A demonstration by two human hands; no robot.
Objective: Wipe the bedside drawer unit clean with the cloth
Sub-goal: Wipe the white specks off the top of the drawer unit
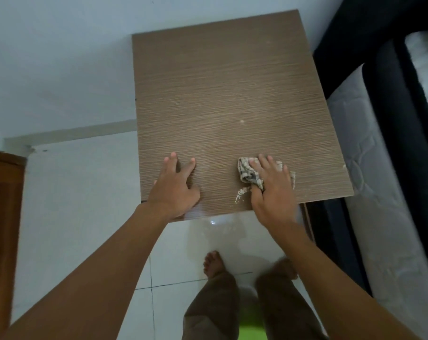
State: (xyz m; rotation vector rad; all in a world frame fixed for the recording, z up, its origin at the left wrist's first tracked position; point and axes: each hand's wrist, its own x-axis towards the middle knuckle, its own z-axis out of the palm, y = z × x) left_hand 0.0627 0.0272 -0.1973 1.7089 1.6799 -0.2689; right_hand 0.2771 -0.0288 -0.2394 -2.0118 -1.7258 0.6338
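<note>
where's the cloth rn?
Head view: the checked cloth is bunched under the right hand on the drawer unit's top, near its front edge, right of the left hand.

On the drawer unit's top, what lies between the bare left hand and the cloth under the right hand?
Mostly bare wood-grain top; in the head view, only a small pile of pale crumbs lies near the cloth, between left hand and right hand.

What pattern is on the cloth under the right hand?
A checked pattern, grey and beige lines on off-white, on the cloth, seen in the head view.
</note>
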